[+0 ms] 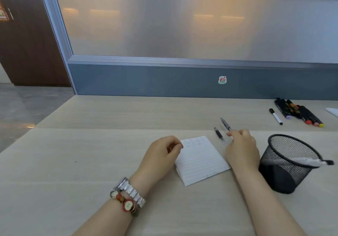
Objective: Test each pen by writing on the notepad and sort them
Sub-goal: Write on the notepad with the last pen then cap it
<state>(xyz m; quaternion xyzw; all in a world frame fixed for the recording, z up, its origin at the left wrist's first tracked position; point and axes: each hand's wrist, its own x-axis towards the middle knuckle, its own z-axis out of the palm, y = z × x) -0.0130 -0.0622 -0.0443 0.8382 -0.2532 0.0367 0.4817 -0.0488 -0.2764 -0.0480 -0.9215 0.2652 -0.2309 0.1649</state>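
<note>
1. Closest in: the left hand sits loosely curled on the left edge of the notepad, pinning it to the bench. It's not gripping anything. There's a watch and a bead bracelet on that wrist.
2. The notepad lies flat between the two hands, with scribbles only along its top edge, so some testing looks done already.
3. The right hand is just off the pad's right edge, fingers curled and reaching away from the body. I can't tell whether it's pinching anything; the fingertips are blurry.
4. A mesh cup stands right of that hand with one white pen leaning on its rim, probably the sorted pile.
5. The bit that matters: two pens lie just past the right hand's fingertips. The black pen is slightly left and its near end runs under the hand. The grey pen is straight ahead, near end at the fingertips. Both run near-to-far, tilted a bit left at the far end. The right hand is clearly nearer, so my guess is it grabs one by the near end.
6. Further back right: a whiteboard pen and a row of markers, well apart from the hands.
</note>
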